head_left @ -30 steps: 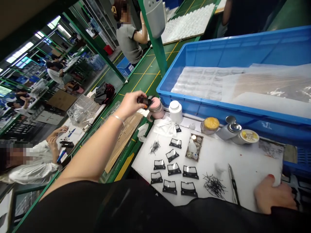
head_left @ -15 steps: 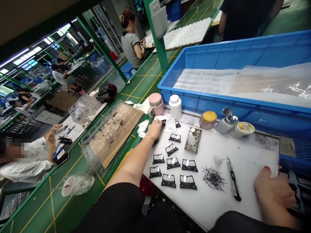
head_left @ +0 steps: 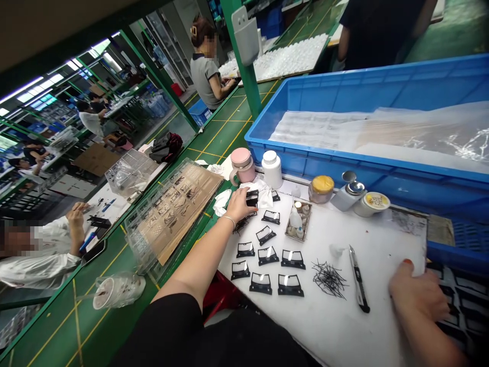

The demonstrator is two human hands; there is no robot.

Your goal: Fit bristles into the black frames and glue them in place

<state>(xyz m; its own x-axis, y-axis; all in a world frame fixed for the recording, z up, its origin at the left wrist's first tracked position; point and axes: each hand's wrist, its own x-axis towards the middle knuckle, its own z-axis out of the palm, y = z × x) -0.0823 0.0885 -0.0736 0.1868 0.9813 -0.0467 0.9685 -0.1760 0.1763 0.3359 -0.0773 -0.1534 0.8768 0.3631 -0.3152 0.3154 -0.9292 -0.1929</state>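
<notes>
Our left hand reaches to the far left corner of the white board, fingers pinching a small black frame piece that rests against a white cloth, just in front of the pink mug and white bottle. Our right hand lies flat and loose on the board's right edge, gripping nothing, over a dark tray. More black frames sit in rows mid-board, a pile of thin black pins beside them, a utility knife near our right hand. A blue crate borders the far edge.
</notes>
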